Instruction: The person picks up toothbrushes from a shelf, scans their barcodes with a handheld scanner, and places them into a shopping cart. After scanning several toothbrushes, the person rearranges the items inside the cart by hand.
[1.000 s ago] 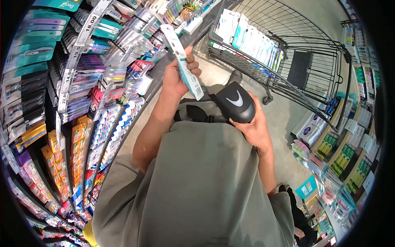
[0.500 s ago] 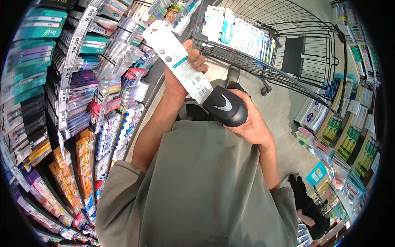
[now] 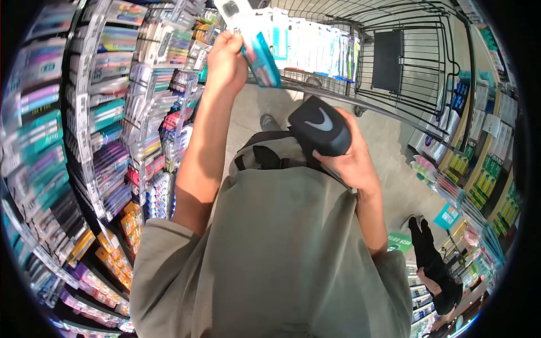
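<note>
High over the front of the shopping cart, my left hand (image 3: 228, 59) grips a toothbrush pack (image 3: 264, 63) by its side. The pack is teal and clear at its lower end and white at the top, and it tilts. In front of my waist, my right hand (image 3: 352, 155) is wrapped round a black handheld barcode scanner (image 3: 320, 127) with a grey curved mark on top. The scanner is apart from the pack. Behind the pack, a row of upright toothbrush packs (image 3: 315, 45) stands in the black wire shopping cart (image 3: 389, 110).
On my left, tall shelf racks (image 3: 93, 112) hold hanging toothbrush packs and price strips. Boxed goods (image 3: 484, 169) line a shelf on my right. A person in dark clothes (image 3: 431, 259) is at the lower right. Grey floor (image 3: 389, 169) lies between.
My left hand has moved up and forward with the pack, away from the scanner and over the cart. The pack has turned from its printed white back to its teal side.
</note>
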Available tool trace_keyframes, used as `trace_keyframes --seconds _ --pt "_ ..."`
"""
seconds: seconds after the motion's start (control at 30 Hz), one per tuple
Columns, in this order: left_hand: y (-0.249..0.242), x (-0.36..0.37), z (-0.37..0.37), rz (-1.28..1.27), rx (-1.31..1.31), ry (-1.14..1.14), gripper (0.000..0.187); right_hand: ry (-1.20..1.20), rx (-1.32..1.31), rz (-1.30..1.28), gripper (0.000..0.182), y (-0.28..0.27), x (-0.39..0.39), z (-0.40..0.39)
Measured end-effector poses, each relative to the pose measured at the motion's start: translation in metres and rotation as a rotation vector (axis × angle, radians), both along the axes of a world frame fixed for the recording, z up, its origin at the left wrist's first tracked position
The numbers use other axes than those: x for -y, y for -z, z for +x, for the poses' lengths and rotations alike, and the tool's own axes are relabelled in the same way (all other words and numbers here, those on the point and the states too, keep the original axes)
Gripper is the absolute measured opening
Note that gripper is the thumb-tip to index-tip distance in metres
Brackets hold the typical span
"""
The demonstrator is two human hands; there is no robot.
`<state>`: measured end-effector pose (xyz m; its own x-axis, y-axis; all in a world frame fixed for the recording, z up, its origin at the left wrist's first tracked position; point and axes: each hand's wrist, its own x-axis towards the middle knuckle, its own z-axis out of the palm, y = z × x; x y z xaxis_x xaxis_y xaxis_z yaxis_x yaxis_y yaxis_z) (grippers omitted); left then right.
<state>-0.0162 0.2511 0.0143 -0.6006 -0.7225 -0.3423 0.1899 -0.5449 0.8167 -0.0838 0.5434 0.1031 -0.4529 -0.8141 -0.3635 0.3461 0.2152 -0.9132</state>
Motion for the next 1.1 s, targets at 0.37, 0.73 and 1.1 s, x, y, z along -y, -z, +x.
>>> trace_keyframes --seconds 0.37,0.73,1.1 --pt "0.229 0.012 -0.144 -0.229 0.954 0.231 0.025 0.172 0.147 0.144 0.086 0.02 -0.031 -0.11" --pt "0.318 0.029 -0.195 -0.499 1.151 0.303 0.027 0.206 0.238 0.435 0.089 0.034 -0.041 -0.17" --pt "0.29 0.006 -0.2 -0.936 1.297 0.365 0.038 0.108 0.243 0.471 0.085 0.045 -0.032 -0.187"
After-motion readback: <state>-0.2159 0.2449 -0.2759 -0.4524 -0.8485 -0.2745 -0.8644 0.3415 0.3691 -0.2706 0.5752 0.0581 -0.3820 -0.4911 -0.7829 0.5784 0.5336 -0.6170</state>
